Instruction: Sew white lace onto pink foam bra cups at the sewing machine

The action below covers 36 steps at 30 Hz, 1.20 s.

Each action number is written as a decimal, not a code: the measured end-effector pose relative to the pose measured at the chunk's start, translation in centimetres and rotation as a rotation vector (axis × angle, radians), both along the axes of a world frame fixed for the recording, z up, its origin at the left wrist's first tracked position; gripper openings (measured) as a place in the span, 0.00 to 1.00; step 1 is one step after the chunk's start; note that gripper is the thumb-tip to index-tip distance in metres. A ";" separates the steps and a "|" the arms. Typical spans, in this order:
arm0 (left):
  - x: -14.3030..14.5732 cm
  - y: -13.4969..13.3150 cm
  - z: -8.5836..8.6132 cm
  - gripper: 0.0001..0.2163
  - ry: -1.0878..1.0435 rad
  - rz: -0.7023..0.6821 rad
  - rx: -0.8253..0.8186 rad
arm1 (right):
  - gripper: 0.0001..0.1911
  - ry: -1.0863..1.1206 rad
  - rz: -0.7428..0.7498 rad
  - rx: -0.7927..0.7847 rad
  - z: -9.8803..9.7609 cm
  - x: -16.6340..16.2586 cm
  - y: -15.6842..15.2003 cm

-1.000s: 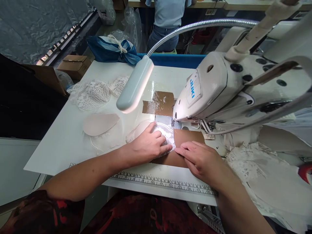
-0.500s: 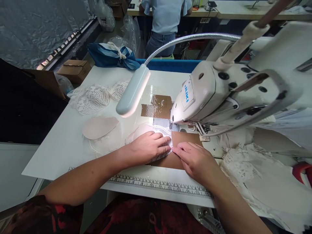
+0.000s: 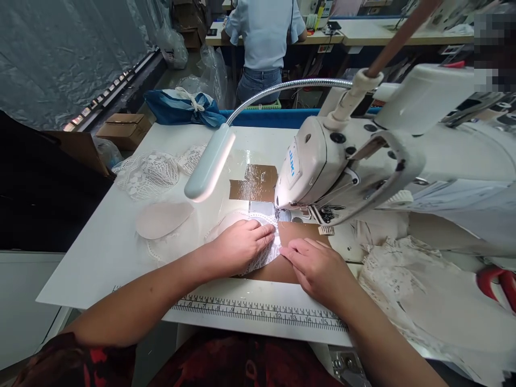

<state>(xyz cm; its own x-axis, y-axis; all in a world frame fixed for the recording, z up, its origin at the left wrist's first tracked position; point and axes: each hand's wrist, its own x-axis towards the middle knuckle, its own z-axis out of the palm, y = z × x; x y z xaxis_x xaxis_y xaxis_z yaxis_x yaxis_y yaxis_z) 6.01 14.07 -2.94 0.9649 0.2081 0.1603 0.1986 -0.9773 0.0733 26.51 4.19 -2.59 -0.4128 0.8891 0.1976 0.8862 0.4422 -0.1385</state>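
A white lace bra cup (image 3: 264, 259) lies under the sewing machine's needle area, lit by the lamp. Across its top rests my left hand (image 3: 242, 243), palm down with the fingers laid along the lace close to the presser foot. My right hand (image 3: 318, 264) has thumb and forefinger pinched at the cup's right edge, the other fingers curled over a brown board (image 3: 304, 235). The white sewing machine head (image 3: 306, 166) stands just beyond both hands. Part of the cup is hidden beneath my left hand.
A lamp (image 3: 210, 164) on a bendable arm hangs over the table (image 3: 100, 247). Lace pieces (image 3: 147, 173) and a beige cup pad (image 3: 164, 220) lie left; more lace (image 3: 397, 274) is piled right, near red-handled scissors (image 3: 489, 282). A person (image 3: 264, 40) sits beyond.
The view has shifted, so the machine appears farther left and lower. My left fingers have drawn closer together on the lace; my right hand keeps its pinch at the edge.
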 end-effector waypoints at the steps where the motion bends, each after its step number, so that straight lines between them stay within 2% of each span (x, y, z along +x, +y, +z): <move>1: 0.0 0.1 0.0 0.20 -0.003 0.001 -0.017 | 0.15 -0.002 -0.002 -0.002 0.0 0.0 0.0; 11: 0.3 1.9 0.2 0.24 0.027 -0.025 -0.076 | 0.14 -0.011 -0.045 -0.005 0.0 -0.3 0.6; 21: 0.9 4.9 0.5 0.21 0.105 -0.044 0.015 | 0.17 -0.089 -0.185 -0.053 -0.1 -1.0 1.7; 25: 0.9 4.8 0.8 0.18 0.049 -0.006 0.047 | 0.18 -0.097 -0.215 -0.039 0.0 -1.1 1.9; 30: 0.7 4.0 0.4 0.15 -0.038 -0.091 -0.034 | 0.20 -0.075 -0.207 -0.028 -0.2 -1.0 2.0; 36: 0.9 5.0 -0.1 0.15 -0.047 -0.066 -0.053 | 0.24 -0.108 -0.274 -0.043 -0.4 -1.2 2.3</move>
